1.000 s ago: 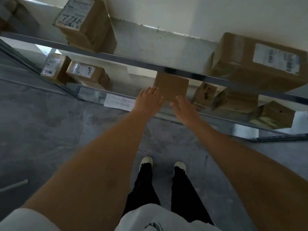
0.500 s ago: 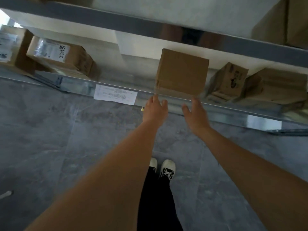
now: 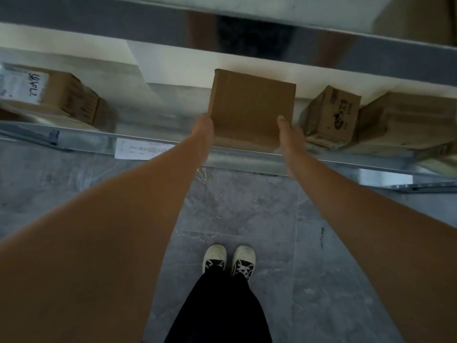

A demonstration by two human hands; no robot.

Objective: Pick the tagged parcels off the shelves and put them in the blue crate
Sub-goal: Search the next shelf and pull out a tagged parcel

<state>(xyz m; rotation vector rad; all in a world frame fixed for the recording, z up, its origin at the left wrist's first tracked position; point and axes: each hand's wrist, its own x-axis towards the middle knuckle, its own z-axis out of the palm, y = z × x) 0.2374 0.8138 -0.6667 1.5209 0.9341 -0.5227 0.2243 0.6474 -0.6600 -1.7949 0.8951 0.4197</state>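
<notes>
parcels: 4 on shelf (image 3: 74,142) | left hand (image 3: 204,131), right hand (image 3: 289,134) flat against plain parcel (image 3: 251,107), seemingly touching

I note a plain brown cardboard parcel (image 3: 249,107) sitting flat at the front edge of the lower shelf (image 3: 247,160), its bare top face square to me and showing no label from this angle. To its left on the same shelf, well apart, lies a labelled parcel (image 3: 52,95) with handwritten digits; to its right sit a small printed parcel (image 3: 333,115) and a larger carton (image 3: 405,120), close together.
</notes>
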